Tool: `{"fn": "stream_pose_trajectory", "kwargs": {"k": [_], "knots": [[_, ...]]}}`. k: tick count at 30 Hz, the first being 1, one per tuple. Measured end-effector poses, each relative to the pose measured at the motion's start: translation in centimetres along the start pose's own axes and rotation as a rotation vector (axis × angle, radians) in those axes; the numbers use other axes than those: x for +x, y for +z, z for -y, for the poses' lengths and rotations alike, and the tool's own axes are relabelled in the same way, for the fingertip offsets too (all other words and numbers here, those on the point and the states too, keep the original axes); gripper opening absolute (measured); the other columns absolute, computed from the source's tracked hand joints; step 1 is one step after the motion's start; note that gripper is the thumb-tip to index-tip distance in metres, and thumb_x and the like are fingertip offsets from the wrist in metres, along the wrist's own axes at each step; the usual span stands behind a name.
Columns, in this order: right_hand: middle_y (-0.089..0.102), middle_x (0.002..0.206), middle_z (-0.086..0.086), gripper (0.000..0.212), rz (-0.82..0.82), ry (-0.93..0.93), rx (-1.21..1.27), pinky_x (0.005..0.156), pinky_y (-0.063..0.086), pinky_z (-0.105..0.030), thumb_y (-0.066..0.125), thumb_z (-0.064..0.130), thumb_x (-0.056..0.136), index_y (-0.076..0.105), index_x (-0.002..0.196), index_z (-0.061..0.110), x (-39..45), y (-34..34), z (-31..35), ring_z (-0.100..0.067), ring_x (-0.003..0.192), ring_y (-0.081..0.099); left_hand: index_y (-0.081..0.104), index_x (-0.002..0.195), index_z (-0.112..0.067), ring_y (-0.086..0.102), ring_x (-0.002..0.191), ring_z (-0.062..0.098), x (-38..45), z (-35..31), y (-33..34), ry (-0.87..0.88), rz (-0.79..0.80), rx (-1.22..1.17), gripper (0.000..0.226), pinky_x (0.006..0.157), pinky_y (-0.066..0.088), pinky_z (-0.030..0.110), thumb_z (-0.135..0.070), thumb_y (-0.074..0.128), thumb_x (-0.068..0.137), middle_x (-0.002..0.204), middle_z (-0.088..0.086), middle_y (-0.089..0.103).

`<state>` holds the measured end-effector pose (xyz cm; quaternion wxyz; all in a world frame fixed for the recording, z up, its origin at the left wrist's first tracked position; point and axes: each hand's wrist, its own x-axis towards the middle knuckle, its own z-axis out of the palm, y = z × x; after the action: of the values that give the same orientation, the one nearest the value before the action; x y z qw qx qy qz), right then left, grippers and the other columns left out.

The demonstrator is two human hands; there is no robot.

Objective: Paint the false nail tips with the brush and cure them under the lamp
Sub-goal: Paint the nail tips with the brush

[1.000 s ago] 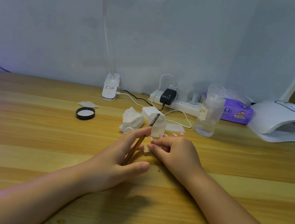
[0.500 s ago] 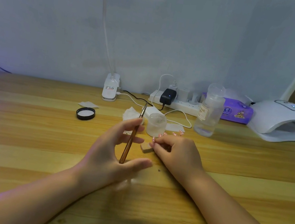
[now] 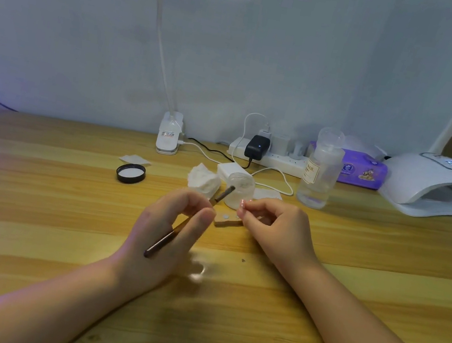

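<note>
Nearest, the left hand (image 3: pixel 169 231) hovers just above the tabletop (image 3: pixel 27 227), its thumb and fingers (image 3: pixel 204 219) pinched around a brush (image 3: pixel 178 226) whose shaft slants from 7 o'clock up toward 1 o'clock, the working end near the small jar (image 3: pixel 239 192). At its 3 o'clock the right hand (image 3: pixel 274 231) has curled fingers pinching a small pink nail tip (image 3: pixel 242 203), lifted off a little wooden block (image 3: pixel 228 221) that lies on the tabletop between the two hands.

The step in hand looks like bringing brush and tip together for a coat. To do it well, the right wrist should probably rest on the wood so the tip stays steady, turned face-up toward the brush. The left hand's grip sits mid-shaft; sliding it closer to the bristles would likely give finer control. A light load and strokes along the tip's length should keep polish off the fingertips.

Farther off, a black lid (image 3: pixel 130 173) lies at 11 o'clock and a crumpled tissue (image 3: pixel 203 181) sits just beside the jar. A clear bottle (image 3: pixel 320 170) stands at 1 o'clock. The white curing lamp (image 3: pixel 437 184) waits at 2 o'clock, well apart, its opening facing the hands. A power strip (image 3: pixel 275 157) lies along the wall.
</note>
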<state>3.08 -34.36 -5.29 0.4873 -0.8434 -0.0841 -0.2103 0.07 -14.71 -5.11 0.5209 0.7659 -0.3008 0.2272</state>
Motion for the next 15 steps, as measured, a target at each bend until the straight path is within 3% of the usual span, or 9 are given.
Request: {"fn": "stream_pose_trajectory", "kwargs": {"k": [3, 8, 12, 15], "knots": [[0.058, 0.054, 0.026, 0.004, 0.005, 0.009, 0.028, 0.055, 0.036, -0.008, 0.075, 0.027, 0.081, 0.076, 0.085, 0.026, 0.2, -0.1, -0.2, 0.001, 0.054, 0.05, 0.063, 0.101, -0.031, 0.065, 0.088, 0.013, -0.2, 0.1, 0.0, -0.002, 0.015, 0.008, 0.015, 0.071, 0.047, 0.015, -0.036, 0.052, 0.094, 0.087, -0.013, 0.067], [0.069, 0.067, 0.008, 0.006, 0.019, 0.015, 0.067, 0.061, 0.05, -0.019, 0.073, 0.026, 0.083, 0.075, 0.089, 0.026, 0.1, -0.3, -0.2, -0.011, 0.061, 0.063, 0.063, 0.118, -0.021, 0.068, 0.097, 0.017, -0.1, 0.6, -0.1, 0.098, 0.039, 0.022, 0.025, 0.077, 0.055, 0.029, -0.025, 0.058, 0.094, 0.099, -0.009, 0.069], [0.07, 0.069, 0.005, 0.008, 0.006, 0.01, 0.061, 0.064, 0.052, -0.024, 0.072, 0.024, 0.085, 0.074, 0.091, 0.027, 0.1, -0.2, -0.2, -0.015, 0.065, 0.065, 0.065, 0.12, -0.018, 0.068, 0.102, 0.014, -0.1, 1.0, 0.0, 0.132, 0.054, 0.032, 0.026, 0.086, 0.055, 0.031, -0.023, 0.061, 0.095, 0.106, -0.009, 0.07], [0.071, 0.071, 0.005, 0.009, -0.002, 0.005, 0.073, 0.066, 0.054, -0.027, 0.072, 0.021, 0.085, 0.074, 0.091, 0.027, 0.0, -0.2, -0.2, -0.019, 0.068, 0.065, 0.066, 0.118, -0.018, 0.068, 0.1, 0.013, -0.1, 1.0, -0.1, 0.118, 0.039, 0.04, 0.024, 0.083, 0.055, 0.03, -0.023, 0.06, 0.095, 0.104, -0.011, 0.07]]}}
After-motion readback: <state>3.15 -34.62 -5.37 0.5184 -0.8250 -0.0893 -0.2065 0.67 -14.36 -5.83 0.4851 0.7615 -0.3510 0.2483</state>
